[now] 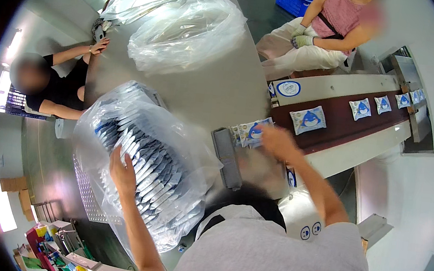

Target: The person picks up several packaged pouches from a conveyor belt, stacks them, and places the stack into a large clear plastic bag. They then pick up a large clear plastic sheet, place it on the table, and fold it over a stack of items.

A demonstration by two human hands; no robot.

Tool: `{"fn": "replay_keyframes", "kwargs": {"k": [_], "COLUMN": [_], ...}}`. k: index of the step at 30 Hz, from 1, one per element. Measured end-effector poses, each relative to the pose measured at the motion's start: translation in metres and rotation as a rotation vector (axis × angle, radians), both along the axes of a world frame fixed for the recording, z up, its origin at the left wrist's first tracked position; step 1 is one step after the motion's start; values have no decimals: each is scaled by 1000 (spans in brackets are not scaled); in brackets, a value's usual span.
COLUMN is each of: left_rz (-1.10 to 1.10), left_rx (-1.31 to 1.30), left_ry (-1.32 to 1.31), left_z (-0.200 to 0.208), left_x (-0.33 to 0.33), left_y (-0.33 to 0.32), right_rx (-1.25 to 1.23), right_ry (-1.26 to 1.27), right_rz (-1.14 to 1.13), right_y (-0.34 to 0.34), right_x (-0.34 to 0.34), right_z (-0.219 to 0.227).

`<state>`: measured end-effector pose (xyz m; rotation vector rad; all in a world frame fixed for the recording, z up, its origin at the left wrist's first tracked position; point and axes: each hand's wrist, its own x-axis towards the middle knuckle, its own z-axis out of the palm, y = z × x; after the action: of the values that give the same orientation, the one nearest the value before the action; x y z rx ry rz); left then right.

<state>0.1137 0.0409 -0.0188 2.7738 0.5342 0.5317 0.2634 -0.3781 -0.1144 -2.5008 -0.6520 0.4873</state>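
Note:
A large clear plastic bag (89,122) lies at the left edge of the metal table, filled with rows of small silvery packets (156,182). My left hand (123,173) rests at the bag's opening against these packets, its fingers apart and holding nothing that I can see. At the end of the conveyor, a few overlapping white and blue packets (253,131) lean by a grey metal block (227,157). My right hand (278,143) is at the right edge of this group; motion blurs its fingers, so its grip cannot be made out.
Several packets (307,119) are spaced along the brown conveyor belt (334,129) on the right. Another clear bag (185,39) lies farther up the metal table (216,93). One person (47,86) sits at the left; another, gloved person (340,21) sits beyond the conveyor near a blue crate (294,1).

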Motion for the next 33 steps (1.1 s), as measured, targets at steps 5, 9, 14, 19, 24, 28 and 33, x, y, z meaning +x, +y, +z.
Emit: {"fn": "replay_keyframes", "kwargs": {"k": [5, 9, 14, 19, 24, 28, 33], "left_rz": [-518, -503, -1, 579, 734, 729, 726], "left_rx": [-627, -1428, -1675, -2076, -2019, -2053, -2163], "left_ry": [-76, 478, 635, 557, 388, 235, 158], "left_z": [45, -64, -199, -238, -232, -254, -242], "left_x": [-14, 17, 28, 72, 85, 83, 81], "left_y": [-174, -253, -311, -326, -323, -330, -338], "right_rx": [-244, -75, -82, -95, -427, -449, 102], "right_ry": [-476, 16, 14, -140, -319, 43, 257], "right_rz": [64, 219, 425, 528, 318, 393, 722], "right_y": [-126, -108, -33, -7, -131, -126, -9], "right_x": [99, 120, 106, 89, 143, 158, 154], "right_z": [-25, -38, -50, -51, -16, -17, -57]}}
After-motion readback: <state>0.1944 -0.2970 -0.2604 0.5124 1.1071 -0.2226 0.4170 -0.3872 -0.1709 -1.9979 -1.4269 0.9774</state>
